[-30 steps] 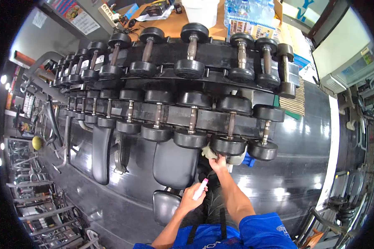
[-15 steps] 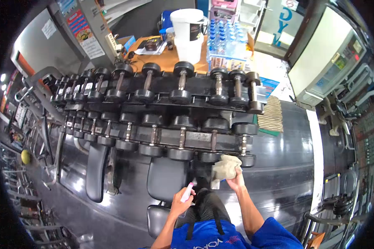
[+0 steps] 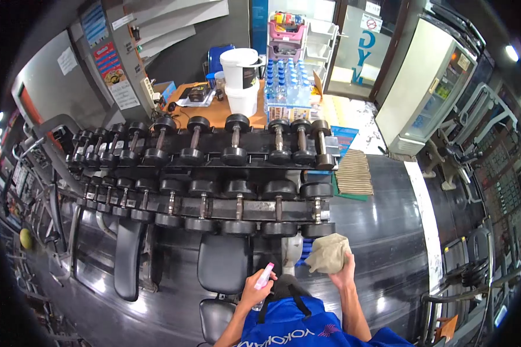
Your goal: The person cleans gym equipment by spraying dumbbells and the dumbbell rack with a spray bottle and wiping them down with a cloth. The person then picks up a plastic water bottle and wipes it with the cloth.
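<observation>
My left hand (image 3: 253, 290) is closed around a spray bottle with a pink-and-white head (image 3: 265, 276), in front of the dumbbell rack. Most of the bottle's body is hidden by the hand. A beige cloth (image 3: 329, 254) is bunched in my right hand (image 3: 345, 272), whose fingers grip its right side. The cloth is just below the right end of the lower rack row, near the end dumbbell (image 3: 318, 229). Two rows of black dumbbells (image 3: 235, 155) rest on the rack (image 3: 223, 206).
Padded benches (image 3: 224, 263) stand below the rack at left. Behind it, a wooden desk (image 3: 205, 115) holds white buckets (image 3: 241, 99) and packed water bottles (image 3: 286, 81). A striped mat (image 3: 354, 172) lies to the right, with a fridge (image 3: 425, 81) beyond. Gym machines line both sides.
My view has tilted up and swung right, so the rack sits lower in it. The cloth in my right hand has shifted right, away from the rack's end. Both hands keep their hold.
</observation>
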Tool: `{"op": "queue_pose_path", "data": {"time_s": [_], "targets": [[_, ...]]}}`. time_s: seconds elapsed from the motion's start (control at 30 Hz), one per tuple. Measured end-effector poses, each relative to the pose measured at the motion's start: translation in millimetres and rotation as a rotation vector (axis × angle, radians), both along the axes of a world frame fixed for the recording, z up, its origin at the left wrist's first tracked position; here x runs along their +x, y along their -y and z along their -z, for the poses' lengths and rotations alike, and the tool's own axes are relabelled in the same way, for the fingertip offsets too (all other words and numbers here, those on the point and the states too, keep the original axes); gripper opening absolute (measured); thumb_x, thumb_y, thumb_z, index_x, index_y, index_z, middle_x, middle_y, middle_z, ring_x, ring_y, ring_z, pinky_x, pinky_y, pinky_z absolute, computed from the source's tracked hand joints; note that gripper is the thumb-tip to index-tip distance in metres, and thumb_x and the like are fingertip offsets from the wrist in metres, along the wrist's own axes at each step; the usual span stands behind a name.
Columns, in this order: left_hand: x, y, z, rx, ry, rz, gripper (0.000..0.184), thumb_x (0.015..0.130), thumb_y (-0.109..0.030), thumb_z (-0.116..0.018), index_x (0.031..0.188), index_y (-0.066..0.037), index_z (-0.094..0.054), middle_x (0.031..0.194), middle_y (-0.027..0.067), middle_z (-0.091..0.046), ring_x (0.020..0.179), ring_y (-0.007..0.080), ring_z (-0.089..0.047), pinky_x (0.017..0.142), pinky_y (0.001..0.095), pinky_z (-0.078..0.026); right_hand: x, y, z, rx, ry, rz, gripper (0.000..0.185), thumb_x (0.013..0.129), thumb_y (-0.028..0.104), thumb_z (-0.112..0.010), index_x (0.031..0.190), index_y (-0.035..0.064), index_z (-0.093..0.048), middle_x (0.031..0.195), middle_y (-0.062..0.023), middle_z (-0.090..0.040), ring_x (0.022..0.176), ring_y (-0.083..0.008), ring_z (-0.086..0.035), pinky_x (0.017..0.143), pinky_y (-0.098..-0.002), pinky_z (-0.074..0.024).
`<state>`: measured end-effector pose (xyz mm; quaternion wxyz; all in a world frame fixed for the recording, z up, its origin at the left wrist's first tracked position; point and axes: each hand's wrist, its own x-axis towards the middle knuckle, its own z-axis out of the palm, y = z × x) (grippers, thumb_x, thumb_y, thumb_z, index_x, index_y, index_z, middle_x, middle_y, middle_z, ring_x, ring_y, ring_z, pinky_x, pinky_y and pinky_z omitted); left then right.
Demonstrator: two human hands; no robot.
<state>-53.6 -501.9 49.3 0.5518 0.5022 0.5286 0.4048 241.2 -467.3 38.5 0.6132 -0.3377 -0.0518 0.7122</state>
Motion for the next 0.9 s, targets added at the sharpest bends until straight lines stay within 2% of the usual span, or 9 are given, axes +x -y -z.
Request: {"op": "queue_pose_path", "data": {"time_s": [0.07, 0.1, 0.2, 0.23, 0.33, 0.37, 0.57, 0.73, 0.9], "targets": [[0, 10, 1, 0.049, 0.037, -0.025, 0.017, 0.08, 0.001, -0.061, 0.096, -0.001, -0.064, 0.086, 0.006, -0.07, 0.069, 0.0126, -0.064, 0.063, 0.0274, -0.051, 7, 10, 5, 0.042, -0.08, -0.026, 0.06, 0.087, 0.039, -0.054, 0.137, 0.0084, -0.045, 0.134, -0.0107, -0.054, 0.123, -0.0277, -0.052, 0.104, -0.0433, -0.0415], [-1, 11, 1, 0.079, 0.021, -0.018, 0.017, 0.08, 0.0, -0.061, 0.097, -0.001, -0.064, 0.086, 0.006, -0.07, 0.066, 0.0116, -0.062, 0.061, 0.0271, -0.05, 2, 8, -13, 0.108, -0.088, -0.067, 0.055, 0.086, 0.03, -0.057, 0.136, 0.0087, -0.048, 0.134, -0.0109, -0.054, 0.124, -0.0285, -0.051, 0.106, -0.043, -0.0393], [-7, 14, -2, 0.053, -0.005, -0.009, 0.018, 0.08, 0.0, -0.061, 0.097, -0.001, -0.064, 0.086, 0.0063, -0.07, 0.065, 0.0108, -0.062, 0.06, 0.0267, -0.05, 1, 3, -19, 0.113, 0.095, -0.098, 0.058, 0.084, 0.021, -0.061, 0.139, 0.009, -0.044, 0.135, -0.0096, -0.054, 0.126, -0.0274, -0.049, 0.108, -0.0431, -0.0371], [-7, 14, -6, 0.015, -0.005, -0.016, 0.018, 0.08, 0.0, -0.061, 0.097, -0.001, -0.064, 0.086, 0.0053, -0.07, 0.062, 0.0092, -0.06, 0.057, 0.0262, -0.049, -3, 2, -31, 0.14, 0.073, -0.03, 0.061, 0.086, 0.013, -0.062, 0.142, 0.0096, -0.039, 0.136, -0.0084, -0.052, 0.127, -0.0265, -0.049, 0.11, -0.0431, -0.0356], [-7, 5, -16, -0.032, 0.002, -0.016, 0.017, 0.08, 0.0, -0.061, 0.097, -0.002, -0.064, 0.085, 0.0044, -0.07, 0.058, 0.008, -0.058, 0.055, 0.026, -0.048, 6, -3, -43, 0.202, 0.074, 0.004, 0.059, 0.09, 0.013, -0.06, 0.144, 0.0102, -0.036, 0.138, -0.008, -0.051, 0.128, -0.026, -0.048, 0.11, -0.0434, -0.0356], [-5, 0, -21, 0.073, -0.042, -0.006, 0.017, 0.08, 0.0, -0.061, 0.097, -0.003, -0.064, 0.085, 0.0037, -0.069, 0.058, 0.0074, -0.058, 0.054, 0.0254, -0.048, 12, -5, -44, 0.225, 0.08, 0.009, 0.055, 0.093, 0.014, -0.058, 0.143, 0.0101, -0.037, 0.139, -0.0084, -0.051, 0.128, -0.0257, -0.049, 0.108, -0.0432, -0.038], [32, -42, -33, 0.034, -0.025, 0.025, 0.017, 0.08, 0.001, -0.061, 0.096, -0.003, -0.064, 0.085, 0.0034, -0.069, 0.057, 0.0068, -0.057, 0.052, 0.0249, -0.047, 59, -10, -49, 0.228, 0.297, 0.025, 0.056, 0.093, 0.024, -0.061, 0.142, 0.0092, -0.038, 0.136, -0.0096, -0.052, 0.124, -0.0259, -0.053, 0.104, -0.0435, -0.0433], [83, -74, -48, 0.03, 0.038, 0.004, 0.016, 0.081, 0.002, -0.06, 0.096, -0.002, -0.063, 0.084, 0.0042, -0.068, 0.056, 0.0071, -0.058, 0.051, 0.0238, -0.047, 102, -27, -36, 0.117, 0.151, 0.083, 0.052, 0.094, 0.035, -0.056, 0.138, 0.0094, -0.045, 0.134, -0.0108, -0.055, 0.121, -0.0282, -0.055, 0.103, -0.0463, -0.0433], [129, -96, -49, 0.039, 0.05, -0.026, 0.01, 0.087, -0.006, -0.066, 0.096, -0.002, -0.063, 0.076, 0.0029, -0.066, 0.055, 0.0065, -0.058, 0.05, 0.0236, -0.046, 131, -70, -32, 0.088, 0.012, 0.104, 0.059, 0.092, 0.045, -0.054, 0.138, 0.0089, -0.047, 0.136, -0.0125, -0.053, 0.124, -0.0313, -0.052, 0.104, -0.0506, -0.0407]]}}
